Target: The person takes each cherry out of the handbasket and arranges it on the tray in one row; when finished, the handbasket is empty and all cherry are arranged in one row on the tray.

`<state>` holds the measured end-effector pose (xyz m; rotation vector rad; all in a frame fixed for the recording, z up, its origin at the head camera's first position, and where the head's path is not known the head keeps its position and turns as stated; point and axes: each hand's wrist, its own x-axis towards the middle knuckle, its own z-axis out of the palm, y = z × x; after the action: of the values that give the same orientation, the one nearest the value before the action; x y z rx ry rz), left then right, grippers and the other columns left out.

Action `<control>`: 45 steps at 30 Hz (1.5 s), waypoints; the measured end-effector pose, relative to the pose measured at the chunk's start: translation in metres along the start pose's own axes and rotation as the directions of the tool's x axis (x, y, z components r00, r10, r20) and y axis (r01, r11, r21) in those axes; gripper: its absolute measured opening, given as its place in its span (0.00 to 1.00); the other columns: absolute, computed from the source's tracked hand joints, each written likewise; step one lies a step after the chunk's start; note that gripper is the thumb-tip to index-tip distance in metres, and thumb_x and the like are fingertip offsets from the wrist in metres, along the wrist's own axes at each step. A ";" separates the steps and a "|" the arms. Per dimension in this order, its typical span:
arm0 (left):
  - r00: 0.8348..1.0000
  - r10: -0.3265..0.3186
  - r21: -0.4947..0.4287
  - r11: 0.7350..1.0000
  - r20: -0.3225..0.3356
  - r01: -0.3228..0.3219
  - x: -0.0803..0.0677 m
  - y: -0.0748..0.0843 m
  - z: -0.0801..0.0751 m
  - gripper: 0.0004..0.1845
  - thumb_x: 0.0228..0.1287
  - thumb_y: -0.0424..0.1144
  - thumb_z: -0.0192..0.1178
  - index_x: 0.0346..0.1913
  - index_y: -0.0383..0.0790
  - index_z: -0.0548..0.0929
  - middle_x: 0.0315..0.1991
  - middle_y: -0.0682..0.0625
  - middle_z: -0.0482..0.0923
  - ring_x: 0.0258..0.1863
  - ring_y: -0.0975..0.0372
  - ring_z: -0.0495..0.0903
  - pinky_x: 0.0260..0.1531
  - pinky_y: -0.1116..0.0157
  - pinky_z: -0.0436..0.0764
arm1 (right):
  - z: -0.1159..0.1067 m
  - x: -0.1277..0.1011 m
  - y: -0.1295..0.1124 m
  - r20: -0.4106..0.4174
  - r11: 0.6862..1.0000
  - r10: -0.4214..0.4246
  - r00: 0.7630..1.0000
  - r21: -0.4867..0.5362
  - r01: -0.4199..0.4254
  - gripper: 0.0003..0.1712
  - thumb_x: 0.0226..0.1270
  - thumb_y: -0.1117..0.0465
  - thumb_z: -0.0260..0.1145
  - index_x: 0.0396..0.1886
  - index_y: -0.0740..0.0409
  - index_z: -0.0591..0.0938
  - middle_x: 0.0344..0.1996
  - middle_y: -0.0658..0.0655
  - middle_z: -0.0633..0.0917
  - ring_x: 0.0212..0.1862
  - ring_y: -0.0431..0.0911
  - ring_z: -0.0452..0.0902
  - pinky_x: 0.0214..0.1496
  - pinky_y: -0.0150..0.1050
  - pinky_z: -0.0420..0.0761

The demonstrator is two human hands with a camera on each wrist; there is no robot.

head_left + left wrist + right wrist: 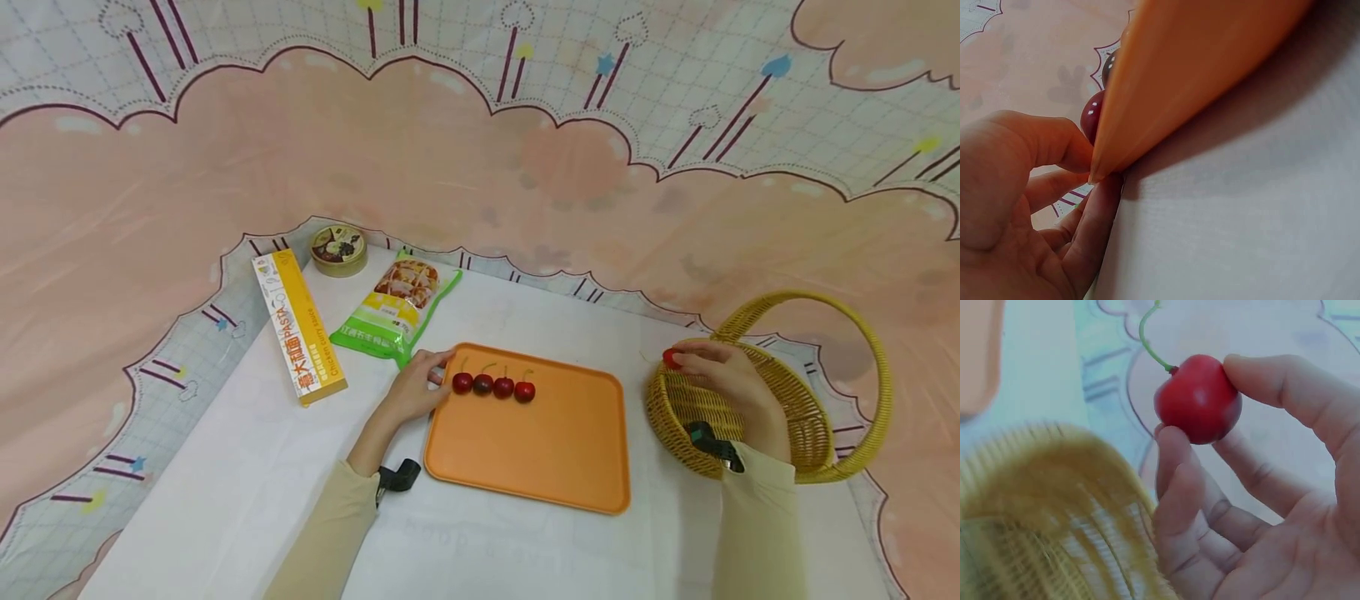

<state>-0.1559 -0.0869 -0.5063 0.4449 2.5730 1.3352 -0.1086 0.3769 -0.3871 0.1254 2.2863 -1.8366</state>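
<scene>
An orange tray (540, 450) lies on the white table with several dark red cherries (493, 386) in a row along its far edge. My left hand (438, 368) is at the tray's far left corner. In the left wrist view, this left hand (1094, 169) pinches the tray (1197, 69) corner, thumb on top and fingers beneath, close to a cherry (1091, 115). My right hand (678, 357) hovers over the left rim of a yellow wicker basket (675, 417) and pinches a bright red cherry (671, 359). Up close, that cherry (1197, 400) with its green stem sits between thumb and fingertip of my right hand (1207, 403), above the basket (1041, 506).
A yellow pasta box (300, 327), a green food bag (397, 310) and a small round tin (339, 250) lie at the back left of the table. A pink patterned cloth (480, 167) rises behind and around the table. The basket's tall handle (877, 375) arches at the right.
</scene>
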 end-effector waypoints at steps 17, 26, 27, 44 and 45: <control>1.000 0.017 -0.003 1.000 -0.001 -0.017 -0.001 0.000 -0.001 0.32 0.59 0.30 0.63 0.69 0.37 0.72 0.52 0.41 0.72 0.39 0.57 0.78 0.42 0.60 0.78 | 0.093 0.039 0.028 0.131 0.990 -0.019 0.991 -0.134 0.036 0.22 0.67 0.68 0.65 0.56 0.80 0.75 0.43 0.67 0.83 0.41 0.49 0.85 0.47 0.38 0.83; 1.000 0.011 0.004 1.000 -0.005 -0.011 -0.002 -0.001 0.000 0.32 0.59 0.30 0.63 0.69 0.37 0.72 0.52 0.41 0.72 0.39 0.58 0.78 0.43 0.61 0.77 | 0.128 0.049 0.046 0.100 0.971 0.090 0.991 -0.229 -0.065 0.19 0.67 0.62 0.66 0.52 0.73 0.80 0.43 0.64 0.86 0.41 0.52 0.84 0.46 0.38 0.82; 1.000 0.012 0.005 1.000 -0.006 -0.012 -0.002 -0.001 0.000 0.32 0.59 0.31 0.63 0.69 0.37 0.72 0.52 0.41 0.72 0.39 0.58 0.78 0.43 0.61 0.77 | 0.131 0.050 0.047 0.103 0.970 0.093 0.990 -0.233 -0.067 0.19 0.67 0.62 0.66 0.52 0.72 0.80 0.43 0.63 0.86 0.40 0.51 0.83 0.45 0.38 0.82; 1.000 0.006 0.013 1.000 -0.007 -0.006 -0.001 0.000 -0.001 0.33 0.59 0.31 0.64 0.70 0.38 0.71 0.53 0.42 0.72 0.38 0.59 0.76 0.41 0.62 0.76 | 0.153 0.050 0.053 0.139 0.982 0.044 0.989 -0.190 -0.017 0.17 0.63 0.67 0.69 0.50 0.73 0.81 0.39 0.63 0.85 0.38 0.51 0.83 0.44 0.37 0.83; 1.000 0.004 0.012 1.000 -0.008 -0.004 -0.001 0.000 -0.001 0.33 0.59 0.32 0.64 0.70 0.38 0.71 0.53 0.42 0.72 0.38 0.59 0.76 0.41 0.62 0.76 | 0.153 0.050 0.054 0.143 0.982 0.040 0.989 -0.190 -0.012 0.18 0.63 0.67 0.69 0.50 0.73 0.81 0.39 0.62 0.86 0.38 0.51 0.84 0.44 0.37 0.83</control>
<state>-0.1553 -0.0873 -0.5056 0.4474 2.5891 1.3268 -0.1307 0.2366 -0.4802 -0.0085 2.3284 -1.5515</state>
